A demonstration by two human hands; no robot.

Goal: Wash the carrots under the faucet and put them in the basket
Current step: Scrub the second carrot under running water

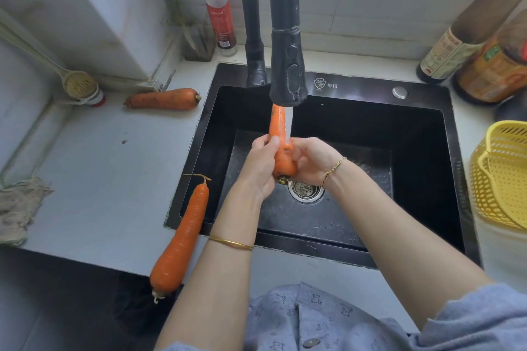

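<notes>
Head view — hands [285, 165] grip carrot [281, 139] under faucet [288, 65].

Both bare forearms reach up from the lower edge of the view, converging toward the middle. The left hand [261, 168] lies at about 9 o'clock of the meeting point, its fingers curled and its thumb pressed flat against the long orange carrot [281, 145] gripped between the two hands. The right hand [312, 162] closes on it from 3 o'clock, palm turned inward, fingers wrapped round the thick lower end. The left forearm carries a thin gold bangle [231, 243] partway up; the right wrist wears a slim twisted cord bracelet [332, 169]. Loose blue-grey patterned sleeves [484, 319] sit at 5 o'clock.
</notes>
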